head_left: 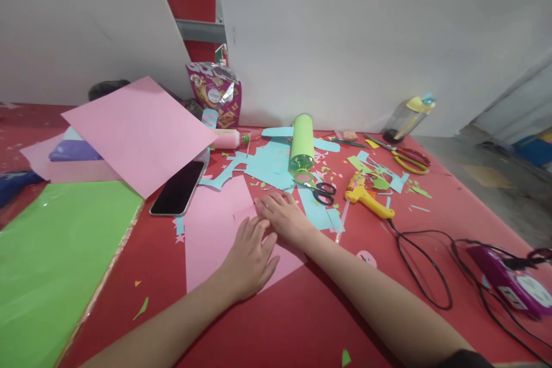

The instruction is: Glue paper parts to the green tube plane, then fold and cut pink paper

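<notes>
A pink paper sheet (207, 241) lies on the red table under both hands. My left hand (250, 259) rests over the sheet, fingers apart and slightly bent, holding nothing visible. Just ahead of it, my right hand (285, 218) lies on the paper with its fingers stretched forward, and the two hands touch or nearly touch. By the fingertips is a small pink paper strip (244, 213), partly covered by the hands. Black-handled scissors (321, 191) lie beyond my right hand. Light blue paper (269, 164) is spread out behind.
A green-wrapped bottle (302, 141) lies among paper scraps. To the right are a yellow glue gun (370, 201) with its cord, red-and-yellow scissors (407, 158) and a purple power strip (509, 282). A phone (179, 188), pink card (142, 132) and green sheets (60, 259) lie left.
</notes>
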A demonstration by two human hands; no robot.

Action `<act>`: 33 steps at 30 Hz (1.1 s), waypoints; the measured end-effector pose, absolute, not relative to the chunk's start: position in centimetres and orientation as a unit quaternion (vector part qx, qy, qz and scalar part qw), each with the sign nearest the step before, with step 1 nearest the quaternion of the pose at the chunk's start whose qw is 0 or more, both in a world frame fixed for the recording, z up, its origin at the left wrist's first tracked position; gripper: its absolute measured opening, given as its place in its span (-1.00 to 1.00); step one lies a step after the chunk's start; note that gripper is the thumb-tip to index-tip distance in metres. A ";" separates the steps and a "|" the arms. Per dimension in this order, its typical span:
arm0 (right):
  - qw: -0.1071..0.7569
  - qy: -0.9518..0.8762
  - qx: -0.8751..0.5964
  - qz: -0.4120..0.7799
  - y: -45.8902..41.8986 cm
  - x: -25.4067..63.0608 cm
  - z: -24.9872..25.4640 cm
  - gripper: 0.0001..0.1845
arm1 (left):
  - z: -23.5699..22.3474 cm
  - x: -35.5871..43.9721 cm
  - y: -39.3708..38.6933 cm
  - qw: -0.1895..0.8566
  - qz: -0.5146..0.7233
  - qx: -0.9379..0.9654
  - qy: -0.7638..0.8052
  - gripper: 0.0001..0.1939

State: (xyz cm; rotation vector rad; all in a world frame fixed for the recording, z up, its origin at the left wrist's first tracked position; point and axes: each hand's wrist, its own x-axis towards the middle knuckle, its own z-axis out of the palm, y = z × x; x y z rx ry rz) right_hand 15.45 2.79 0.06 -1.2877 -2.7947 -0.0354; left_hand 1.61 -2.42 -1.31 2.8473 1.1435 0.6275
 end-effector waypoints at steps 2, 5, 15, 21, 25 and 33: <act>0.028 -0.907 -0.419 -0.013 2.7 15.5 0.1 -0.65 | -1.3 1.6 -2.4 0.010 0.198 0.908 0.369 -0.73; 0.027 -0.908 -0.417 -0.013 2.7 15.4 0.2 -0.65 | -1.3 1.5 -2.5 0.016 0.189 0.909 0.372 -0.73; 0.186 -0.886 -0.417 0.077 3.0 16.3 -1.3 -0.82 | -1.0 1.5 -2.3 -0.002 0.226 0.896 0.381 -0.79; 0.258 -0.851 -0.432 0.149 3.2 16.5 -1.9 -0.85 | -0.3 1.0 -2.2 -0.010 0.362 0.845 0.394 -0.62; 0.281 -0.832 -0.435 0.196 3.0 16.8 -1.3 -0.84 | -0.3 0.6 -1.9 0.038 0.383 0.840 0.384 -0.50; 0.255 -0.794 -0.482 0.270 4.2 18.5 -0.5 -0.90 | -1.0 0.9 -1.5 0.004 0.246 0.871 0.426 -0.54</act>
